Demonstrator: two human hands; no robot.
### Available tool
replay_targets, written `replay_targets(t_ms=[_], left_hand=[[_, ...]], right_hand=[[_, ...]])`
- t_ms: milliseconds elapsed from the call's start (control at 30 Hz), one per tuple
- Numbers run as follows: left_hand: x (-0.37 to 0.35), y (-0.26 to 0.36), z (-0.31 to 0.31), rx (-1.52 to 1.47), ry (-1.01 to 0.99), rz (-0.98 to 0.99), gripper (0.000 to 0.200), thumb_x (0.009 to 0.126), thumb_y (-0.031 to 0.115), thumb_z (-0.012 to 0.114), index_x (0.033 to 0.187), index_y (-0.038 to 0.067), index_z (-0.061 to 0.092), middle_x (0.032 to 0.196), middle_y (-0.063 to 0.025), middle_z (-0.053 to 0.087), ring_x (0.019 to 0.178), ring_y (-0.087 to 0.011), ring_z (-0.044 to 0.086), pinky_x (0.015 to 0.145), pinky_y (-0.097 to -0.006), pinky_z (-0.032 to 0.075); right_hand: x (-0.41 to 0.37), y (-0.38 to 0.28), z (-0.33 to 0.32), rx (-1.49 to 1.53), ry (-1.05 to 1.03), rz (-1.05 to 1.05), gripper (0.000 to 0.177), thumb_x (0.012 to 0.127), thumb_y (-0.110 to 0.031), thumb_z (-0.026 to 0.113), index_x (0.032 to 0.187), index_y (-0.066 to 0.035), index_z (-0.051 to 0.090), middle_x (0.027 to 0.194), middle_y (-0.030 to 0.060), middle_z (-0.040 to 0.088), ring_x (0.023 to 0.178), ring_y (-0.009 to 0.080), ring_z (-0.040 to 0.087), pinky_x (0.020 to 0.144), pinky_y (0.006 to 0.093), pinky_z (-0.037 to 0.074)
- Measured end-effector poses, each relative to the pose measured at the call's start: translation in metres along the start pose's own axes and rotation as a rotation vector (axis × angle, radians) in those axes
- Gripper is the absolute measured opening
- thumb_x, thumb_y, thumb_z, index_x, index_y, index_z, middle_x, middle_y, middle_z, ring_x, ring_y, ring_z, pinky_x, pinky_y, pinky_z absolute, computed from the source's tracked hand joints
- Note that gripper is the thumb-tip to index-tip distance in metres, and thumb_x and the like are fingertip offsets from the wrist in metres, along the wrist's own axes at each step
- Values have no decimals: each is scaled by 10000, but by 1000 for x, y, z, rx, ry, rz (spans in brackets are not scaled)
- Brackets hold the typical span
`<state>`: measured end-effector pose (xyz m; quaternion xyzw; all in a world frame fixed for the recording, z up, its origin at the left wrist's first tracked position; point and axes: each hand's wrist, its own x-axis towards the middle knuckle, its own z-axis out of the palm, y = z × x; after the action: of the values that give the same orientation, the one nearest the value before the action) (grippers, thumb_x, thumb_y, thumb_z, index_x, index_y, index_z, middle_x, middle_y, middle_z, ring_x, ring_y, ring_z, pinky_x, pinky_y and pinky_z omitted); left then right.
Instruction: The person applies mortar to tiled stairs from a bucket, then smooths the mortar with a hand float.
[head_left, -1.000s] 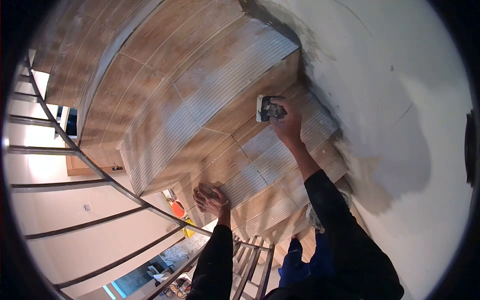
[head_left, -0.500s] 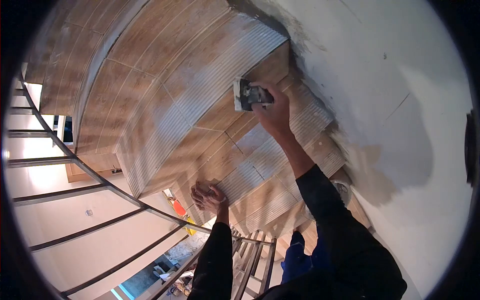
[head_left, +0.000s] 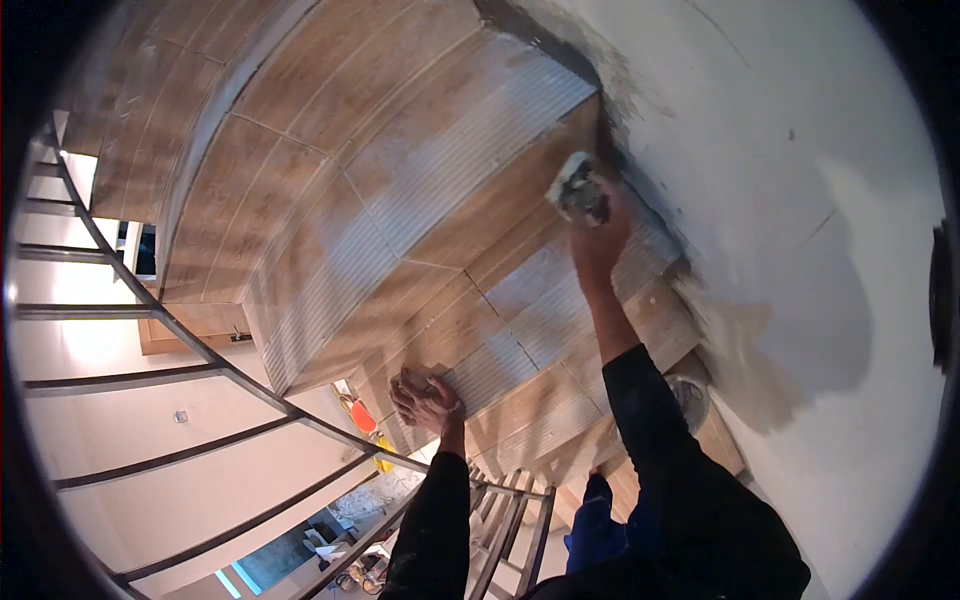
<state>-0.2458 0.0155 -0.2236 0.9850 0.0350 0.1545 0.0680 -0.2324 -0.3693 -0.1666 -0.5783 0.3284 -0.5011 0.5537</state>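
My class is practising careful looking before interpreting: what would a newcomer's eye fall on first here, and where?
Probably the right hand near the wall, gripping a dark, pale-edged block, blurred, over the wood-look steps. Next, the metal railing sweeping down the picture's left side. Then the left hand, resting on a step near that railing.

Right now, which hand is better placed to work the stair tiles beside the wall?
Probably the right: the right hand holds a dark, pale-faced block near the wall; the left hand is on the metal railing's side.
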Motion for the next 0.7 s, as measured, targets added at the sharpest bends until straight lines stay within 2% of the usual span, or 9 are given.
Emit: replay_targets(t_ms=[100, 167, 233, 300, 333, 400, 433, 500, 700], left_hand=[[5, -1, 3, 20, 12, 2, 704, 958, 620, 457, 1500, 173, 501, 1543, -175, 461, 1465, -390, 379, 1162, -588, 275], [0, 0, -4, 20, -24, -20, 685, 957, 612, 466, 1497, 193, 507, 1550, -170, 455, 1467, -391, 374, 1168, -586, 263], [0, 0, -2, 10, -13, -30, 685, 951, 609, 485, 1491, 189, 512, 1549, -160, 458, 1464, -387, 374, 1173, -582, 261], [0, 0, -1, 4, 1, -31, 685, 946, 606, 504, 1486, 185, 518, 1547, -150, 461, 1462, -383, 375, 1178, -579, 259], [-1, -1, -2, -5, -3, -31, 681, 941, 600, 508, 1484, 188, 520, 1544, -149, 466, 1461, -385, 376, 1178, -579, 260], [2, -1, -3, -21, 3, -31, 678, 937, 593, 513, 1482, 192, 522, 1541, -148, 472, 1460, -387, 378, 1178, -579, 262], [2, -2, -3, -11, 15, -23, 672, 937, 588, 513, 1481, 194, 523, 1540, -149, 476, 1459, -389, 381, 1178, -581, 263], [1, -1, -1, 0, 22, -22, 667, 936, 583, 514, 1480, 196, 524, 1539, -149, 479, 1458, -391, 384, 1178, -583, 263], [-1, -4, 0, 15, 5, -15, 679, 941, 577, 508, 1492, 180, 514, 1549, -164, 474, 1458, -397, 385, 1192, -583, 253]], right_hand=[[47, -33, 15, -18, 177, -88, 366, 859, -30, 696, 1224, -50, 690, 1113, 91, 710, 1007, 189, 664, 923, 331, 530], [61, -45, 22, 105, 61, -7, 369, 808, 8, 694, 1173, -39, 690, 1079, 112, 711, 1050, 241, 670, 958, 372, 521], [36, -58, 25, -50, 43, -137, 385, 778, 31, 674, 1156, -38, 694, 1082, 131, 707, 1055, 255, 672, 949, 374, 525], [7, -60, 24, 6, -299, -95, 415, 753, 24, 677, 1163, -38, 691, 1120, 146, 696, 1078, 289, 666, 954, 389, 526], [1, -57, 20, 8, -299, -101, 415, 753, 24, 677, 1163, -38, 691, 1120, 146, 696, 1078, 289, 666, 954, 389, 526], [-2, -55, 18, 0, -208, -359, 450, 752, 11, 689, 1199, -47, 689, 1147, 154, 689, 1076, 319, 665, 946, 411, 531], [3, -54, 18, 4, -210, -368, 450, 752, 11, 689, 1199, -47, 689, 1147, 154, 689, 1076, 319, 665, 946, 411, 531], [11, -53, 16, -17, 117, -194, 514, 748, 0, 703, 1259, -55, 678, 1178, 166, 678, 1095, 357, 655, 945, 432, 530], [1, -44, 35, -296, 100, -166, 533, 793, -34, 701, 1323, -10, 643, 1224, 203, 670, 1121, 377, 653, 956, 447, 526]])
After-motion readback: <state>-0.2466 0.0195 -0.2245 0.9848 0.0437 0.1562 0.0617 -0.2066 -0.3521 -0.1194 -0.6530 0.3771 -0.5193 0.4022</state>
